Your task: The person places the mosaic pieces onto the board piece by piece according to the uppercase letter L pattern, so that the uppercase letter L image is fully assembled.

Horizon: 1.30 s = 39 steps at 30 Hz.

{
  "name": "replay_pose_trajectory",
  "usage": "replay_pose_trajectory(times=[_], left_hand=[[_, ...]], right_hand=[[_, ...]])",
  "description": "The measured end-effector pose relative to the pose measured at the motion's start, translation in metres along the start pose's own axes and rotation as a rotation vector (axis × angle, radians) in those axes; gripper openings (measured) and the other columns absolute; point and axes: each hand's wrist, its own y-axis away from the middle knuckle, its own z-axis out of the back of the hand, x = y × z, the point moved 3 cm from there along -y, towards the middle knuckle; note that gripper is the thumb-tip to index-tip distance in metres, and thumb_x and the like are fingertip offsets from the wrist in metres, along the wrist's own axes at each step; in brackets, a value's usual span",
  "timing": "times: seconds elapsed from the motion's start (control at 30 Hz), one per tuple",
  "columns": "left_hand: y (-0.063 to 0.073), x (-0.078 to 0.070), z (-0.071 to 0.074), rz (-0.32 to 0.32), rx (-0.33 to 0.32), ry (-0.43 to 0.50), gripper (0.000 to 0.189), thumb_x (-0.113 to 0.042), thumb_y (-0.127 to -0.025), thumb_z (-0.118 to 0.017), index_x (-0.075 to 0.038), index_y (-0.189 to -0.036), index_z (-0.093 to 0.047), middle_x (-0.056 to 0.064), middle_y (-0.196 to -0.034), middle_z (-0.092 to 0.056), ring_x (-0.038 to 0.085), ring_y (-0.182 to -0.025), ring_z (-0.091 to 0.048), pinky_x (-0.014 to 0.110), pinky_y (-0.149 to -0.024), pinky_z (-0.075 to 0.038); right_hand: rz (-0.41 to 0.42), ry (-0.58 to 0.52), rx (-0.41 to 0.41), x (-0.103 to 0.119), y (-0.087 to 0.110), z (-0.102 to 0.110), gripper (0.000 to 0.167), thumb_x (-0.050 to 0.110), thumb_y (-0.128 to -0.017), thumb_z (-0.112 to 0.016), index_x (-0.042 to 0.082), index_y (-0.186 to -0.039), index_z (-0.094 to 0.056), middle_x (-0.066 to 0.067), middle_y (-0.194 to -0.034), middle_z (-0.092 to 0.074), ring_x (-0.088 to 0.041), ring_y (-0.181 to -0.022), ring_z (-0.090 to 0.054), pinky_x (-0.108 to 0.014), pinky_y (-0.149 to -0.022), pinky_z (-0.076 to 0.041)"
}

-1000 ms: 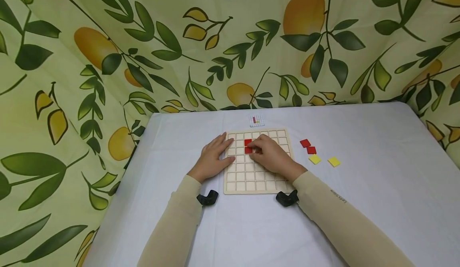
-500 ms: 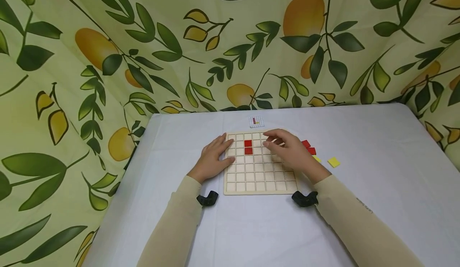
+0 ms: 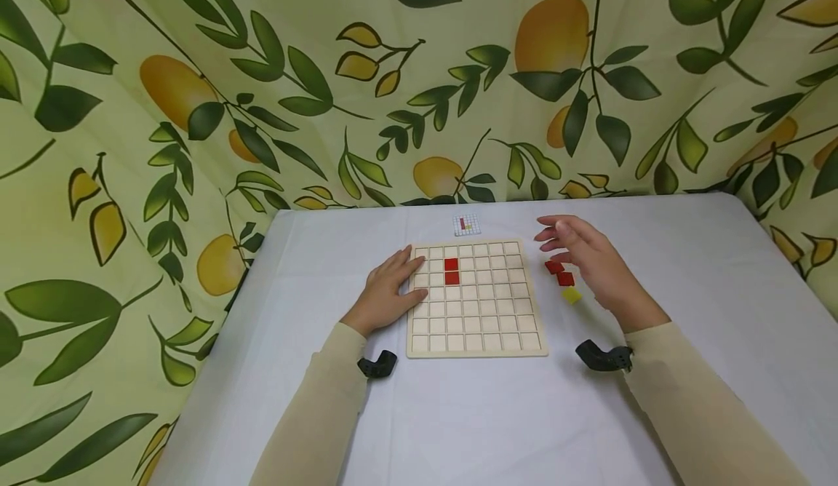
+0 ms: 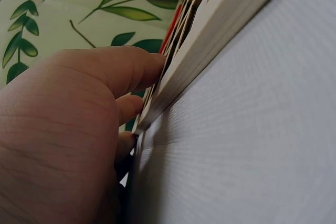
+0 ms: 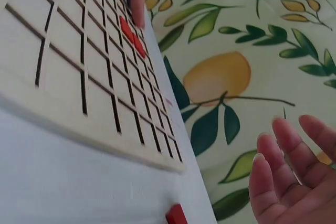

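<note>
My left hand (image 3: 386, 291) rests with extended fingers on the left edge of a wooden grid board (image 3: 481, 351). In the left wrist view its thumb (image 4: 139, 69) touches the board's rim. Two red square tiles (image 3: 452, 278) sit in neighbouring cells of one column, one above the other. Right of the board, my right hand (image 3: 597, 268) hovers with loosely bent fingers and holds nothing. Just below its fingertips lie two loose red tiles (image 3: 566, 279) and a yellow tile (image 3: 572, 295). The right wrist view shows the fingers (image 5: 281, 148) apart from one another.
A small printed card (image 3: 467, 225) with a coloured grid pattern lies behind the board. White cloth (image 3: 458, 420) covers the table, and a fruit-patterned curtain (image 3: 393, 129) hangs along its back and left side. Each wrist wears a black device (image 3: 377, 364).
My right hand has let go of the red tile on the board and moved right, over the loose tiles. The farther yellow tile is now hidden behind it. My left hand stays put.
</note>
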Motion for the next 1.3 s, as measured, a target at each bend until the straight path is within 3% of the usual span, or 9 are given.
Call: replay_pose_trajectory(times=[0.2, 0.37, 0.47, 0.6, 0.83, 1.0, 1.3], left_hand=[[0.0, 0.0, -0.002, -0.012, -0.004, -0.002, 0.074, -0.045, -0.104, -0.068, -0.018, -0.168, -0.046, 0.002, -0.179, -0.021, 0.022, -0.165, -0.014, 0.051, -0.129, -0.012], [0.0, -0.001, -0.003, -0.014, -0.008, 0.005, 0.074, -0.045, -0.103, -0.068, -0.017, -0.168, -0.046, 0.002, -0.179, -0.022, 0.022, -0.165, -0.014, 0.052, -0.129, -0.012], [0.0, -0.001, -0.002, -0.013, -0.008, 0.003, 0.073, -0.045, -0.104, -0.067, -0.017, -0.168, -0.046, 0.002, -0.179, -0.022, 0.022, -0.165, -0.014, 0.052, -0.129, -0.012], [0.0, -0.001, -0.001, -0.017, -0.007, -0.003, 0.073, -0.045, -0.104, -0.067, -0.017, -0.168, -0.046, 0.003, -0.18, -0.021, 0.022, -0.165, -0.014, 0.052, -0.129, -0.012], [0.0, -0.001, 0.001, 0.001, 0.001, -0.015, 0.074, -0.046, -0.104, -0.067, -0.018, -0.169, -0.045, 0.001, -0.18, -0.021, 0.021, -0.165, -0.013, 0.051, -0.129, -0.011], [0.001, 0.0, 0.0, 0.002, -0.001, -0.013, 0.074, -0.046, -0.104, -0.067, -0.017, -0.169, -0.046, 0.002, -0.18, -0.021, 0.022, -0.165, -0.013, 0.053, -0.129, -0.012], [0.0, -0.001, 0.0, 0.004, 0.002, -0.016, 0.074, -0.045, -0.104, -0.067, -0.018, -0.168, -0.046, 0.002, -0.179, -0.021, 0.022, -0.165, -0.013, 0.054, -0.129, -0.012]], right_hand=[[-0.008, 0.009, -0.052, -0.017, 0.007, 0.016, 0.057, 0.042, -0.12, -0.037, 0.001, -0.158, -0.049, -0.019, -0.138, -0.061, -0.028, -0.123, -0.058, -0.023, -0.098, -0.05], [-0.098, 0.034, -0.096, -0.037, 0.012, 0.024, 0.066, 0.051, -0.118, -0.036, 0.001, -0.161, -0.045, -0.02, -0.142, -0.059, -0.029, -0.126, -0.057, -0.023, -0.098, -0.05], [-0.171, 0.056, -0.097, -0.052, 0.012, 0.026, 0.068, 0.055, -0.116, -0.039, 0.005, -0.163, -0.044, -0.02, -0.146, -0.058, -0.031, -0.128, -0.056, -0.022, -0.097, -0.049], [-0.207, 0.145, -0.101, -0.066, 0.011, 0.024, 0.065, 0.05, -0.115, -0.051, 0.006, -0.163, -0.046, -0.021, -0.144, -0.058, -0.035, -0.126, -0.056, -0.026, -0.096, -0.047], [-0.186, 0.278, -0.083, -0.076, 0.008, 0.015, 0.064, 0.039, -0.109, -0.069, 0.002, -0.158, -0.051, -0.021, -0.14, -0.06, -0.039, -0.124, -0.057, -0.044, -0.1, -0.047], [-0.14, 0.35, -0.083, -0.077, 0.008, 0.011, 0.052, 0.022, -0.106, -0.075, -0.002, -0.149, -0.06, -0.021, -0.139, -0.058, -0.035, -0.116, -0.057, -0.036, -0.094, -0.047], [-0.083, 0.481, -0.098, -0.072, 0.009, 0.005, 0.036, 0.012, -0.101, -0.08, -0.005, -0.132, -0.072, -0.018, -0.127, -0.058, -0.032, -0.101, -0.051, -0.041, -0.084, -0.043]])
